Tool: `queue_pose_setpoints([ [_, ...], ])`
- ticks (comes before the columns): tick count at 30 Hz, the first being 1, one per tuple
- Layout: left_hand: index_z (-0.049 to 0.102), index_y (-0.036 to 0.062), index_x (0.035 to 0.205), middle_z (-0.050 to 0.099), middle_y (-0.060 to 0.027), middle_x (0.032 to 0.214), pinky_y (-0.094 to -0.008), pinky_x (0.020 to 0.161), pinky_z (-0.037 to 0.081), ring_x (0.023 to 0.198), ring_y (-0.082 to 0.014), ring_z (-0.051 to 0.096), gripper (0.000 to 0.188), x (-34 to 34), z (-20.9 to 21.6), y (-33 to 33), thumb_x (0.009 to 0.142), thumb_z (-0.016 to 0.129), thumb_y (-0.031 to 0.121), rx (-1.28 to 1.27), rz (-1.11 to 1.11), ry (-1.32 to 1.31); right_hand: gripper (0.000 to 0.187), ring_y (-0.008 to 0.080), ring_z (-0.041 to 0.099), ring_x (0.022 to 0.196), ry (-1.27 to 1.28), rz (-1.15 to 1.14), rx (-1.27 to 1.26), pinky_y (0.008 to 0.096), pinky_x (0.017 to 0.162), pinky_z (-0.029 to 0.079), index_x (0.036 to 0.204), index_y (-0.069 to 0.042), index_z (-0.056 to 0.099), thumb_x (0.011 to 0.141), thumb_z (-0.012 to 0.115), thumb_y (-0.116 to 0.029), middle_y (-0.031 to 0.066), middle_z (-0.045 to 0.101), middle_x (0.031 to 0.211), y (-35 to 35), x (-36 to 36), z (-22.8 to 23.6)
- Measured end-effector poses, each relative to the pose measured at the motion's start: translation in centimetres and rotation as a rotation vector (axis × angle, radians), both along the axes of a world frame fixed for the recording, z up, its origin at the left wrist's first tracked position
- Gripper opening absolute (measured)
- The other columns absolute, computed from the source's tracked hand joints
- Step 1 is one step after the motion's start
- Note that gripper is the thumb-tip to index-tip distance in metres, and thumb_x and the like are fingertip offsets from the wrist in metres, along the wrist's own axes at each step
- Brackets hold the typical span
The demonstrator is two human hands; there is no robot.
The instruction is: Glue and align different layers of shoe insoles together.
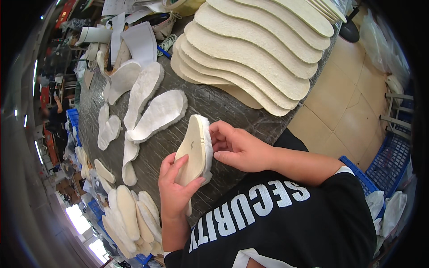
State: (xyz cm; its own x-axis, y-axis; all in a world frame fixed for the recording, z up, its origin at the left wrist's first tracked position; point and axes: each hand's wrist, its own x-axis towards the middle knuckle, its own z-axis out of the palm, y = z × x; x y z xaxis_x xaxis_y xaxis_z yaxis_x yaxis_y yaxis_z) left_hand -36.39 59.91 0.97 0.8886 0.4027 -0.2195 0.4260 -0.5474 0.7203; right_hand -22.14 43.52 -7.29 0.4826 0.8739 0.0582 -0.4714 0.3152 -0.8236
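My left hand [176, 183] grips an insole [193, 147] held upright over the near part of the table, its thumb and fingers closed on the cream felt side. White fleece lines the insole's other face and sticks out past its right edge. Against that edge, my right hand [239, 147] has its fingers curled, the fingertips touching the fleece and partly hidden. Just beyond, several loose white fleece insole pieces [156, 111] lie across the dark table, some curled and overlapping.
Cream felt insole sheets [250, 53] lie fanned at the table's far right. Finished-looking fluffy insoles [129, 214] are heaped at the lower left. Papers and a small basket [164, 27] stand at the back. Right of the dark table [214, 105] are floor tiles and a blue crate [389, 154].
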Motion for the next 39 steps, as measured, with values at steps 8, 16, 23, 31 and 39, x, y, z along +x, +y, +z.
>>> queue_pose_setpoints([
  [8,0.062,-0.0021,0.116,0.052,-0.0153,0.122,-0.0363,0.093,0.046,0.109,-0.0271,0.055,0.064,0.4,-0.4,0.0,0.058,0.085,0.013,0.071,-0.025,-0.005,0.051,0.0152,0.061,0.099,0.311,0.116,-0.013,0.0282,0.081,0.05,0.132,0.0,0.03,0.086,0.052,0.005,0.0149,0.056,0.114,-0.1,0.0,0.6],
  [16,0.062,-0.0004,0.116,0.052,-0.0155,0.122,-0.0366,0.092,0.047,0.108,-0.0278,0.056,0.067,1.1,-0.5,-0.8,0.055,0.088,0.013,0.14,-0.052,-0.011,0.047,0.0156,0.062,0.098,0.267,0.042,-0.049,0.0288,0.079,0.052,0.129,0.001,0.031,0.09,0.057,-0.002,0.0155,0.06,0.11,0.2,-0.2,0.0],
  [23,0.063,0.0019,0.115,0.052,-0.0186,0.124,-0.0397,0.091,0.048,0.108,-0.0337,0.057,0.076,2.2,-1.5,-0.6,0.05,0.091,0.031,0.314,-0.213,-0.072,0.04,0.0169,0.066,0.085,0.356,-0.105,-0.267,0.031,0.072,0.057,0.12,0.005,0.038,0.091,0.06,-0.009,0.0145,0.066,0.099,-0.7,-0.1,-0.8],
  [31,0.064,0.0046,0.114,0.052,-0.0189,0.125,-0.0429,0.09,0.048,0.107,-0.0377,0.055,0.075,4.3,-2.2,-1.2,0.051,0.089,0.036,0.403,-0.372,-0.05,0.069,0.035,0.054,0.114,-1.033,-0.542,-0.599,0.0449,0.086,0.047,0.124,-0.006,0.046,0.067,0.082,-0.018,0.0168,0.051,0.129,-4.7,0.3,0.3],
  [39,0.062,0.0044,0.119,0.051,-0.0162,0.129,-0.0447,0.089,0.049,0.11,-0.0369,0.053,0.078,4.9,-2.1,-0.2,0.053,0.089,0.035,0.346,-0.5,-0.041,0.108,0.0345,0.041,0.131,-1.402,0.071,-0.496,0.0501,0.109,0.031,0.145,-0.019,0.038,0.051,0.089,-0.025,0.0159,0.045,0.138,-1.0,4.0,0.6],
])
